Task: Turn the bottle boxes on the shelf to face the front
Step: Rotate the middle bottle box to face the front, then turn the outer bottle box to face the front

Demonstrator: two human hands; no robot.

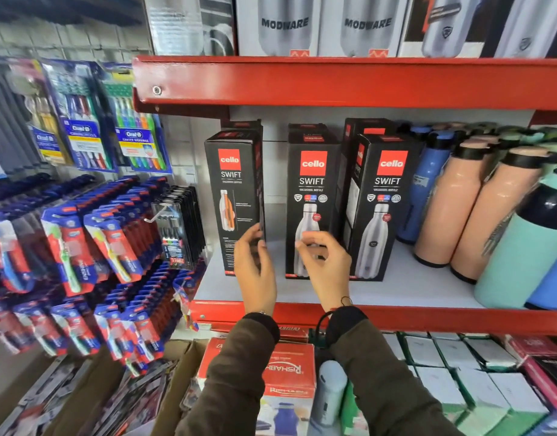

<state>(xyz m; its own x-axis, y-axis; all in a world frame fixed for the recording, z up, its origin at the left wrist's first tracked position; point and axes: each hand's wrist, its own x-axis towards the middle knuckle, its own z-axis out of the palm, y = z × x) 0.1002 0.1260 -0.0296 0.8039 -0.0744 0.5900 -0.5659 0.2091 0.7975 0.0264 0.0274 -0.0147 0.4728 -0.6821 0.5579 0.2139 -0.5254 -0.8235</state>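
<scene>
Three black Cello Swift bottle boxes stand upright on the white shelf [396, 278]. The left box [231, 190] shows a face with a small orange bottle picture. The middle box [311, 190] and the right box [385, 196] each show a large silver bottle. More black boxes stand behind them. My left hand [253, 265] grips the lower right edge of the left box. My right hand [326, 262] is in front of the middle box's lower part, fingers curled; whether it touches the box is unclear.
Loose peach, blue and teal bottles [478, 199] crowd the shelf's right side. A red shelf lip [428, 319] runs below my wrists, another red shelf [334, 80] above. Toothbrush packs [82, 240] hang at left. Boxed goods [283, 379] sit below.
</scene>
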